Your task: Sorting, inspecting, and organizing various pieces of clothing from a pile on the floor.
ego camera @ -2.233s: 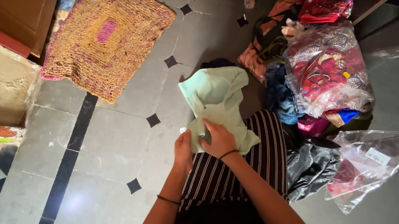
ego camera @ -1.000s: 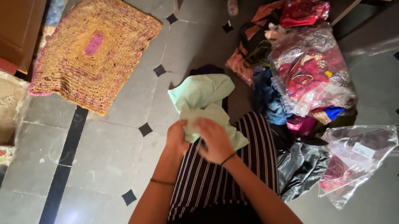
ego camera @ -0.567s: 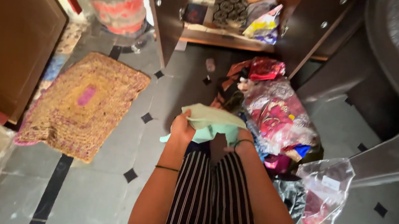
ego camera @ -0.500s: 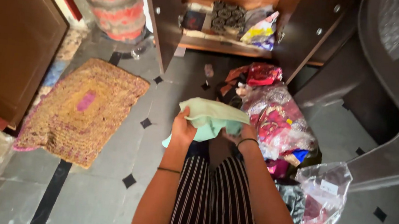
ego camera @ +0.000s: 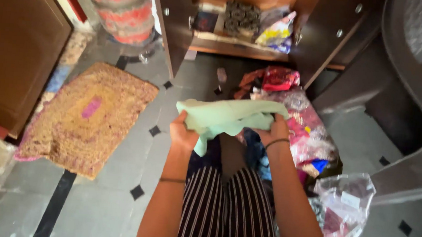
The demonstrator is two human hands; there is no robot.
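at the left of the frame a woven mat (ego camera: 88, 119) in tan and pink lies on the grey tiled floor (ego camera: 108, 211). at centre, the left hand (ego camera: 183, 134) pinches one end of a pale green cloth (ego camera: 226, 118), fingers curled tight over the fold; the right hand (ego camera: 273, 132) grips the other end, fingers closed into the bunched fabric. the cloth hangs level between them, above the striped trousers (ego camera: 226, 210). the loose flap drooping under the left hand could slip free and undo the fold, judging by how little of it is held. upper centre, an open wooden cupboard (ego camera: 238, 25) shelves a dark patterned bundle and a crinkled yellow-and-blue packet (ego camera: 277, 34). right of centre, clear plastic bags (ego camera: 347, 209) of red and pink clothing lie heaped, one bearing a small white rectangular label.
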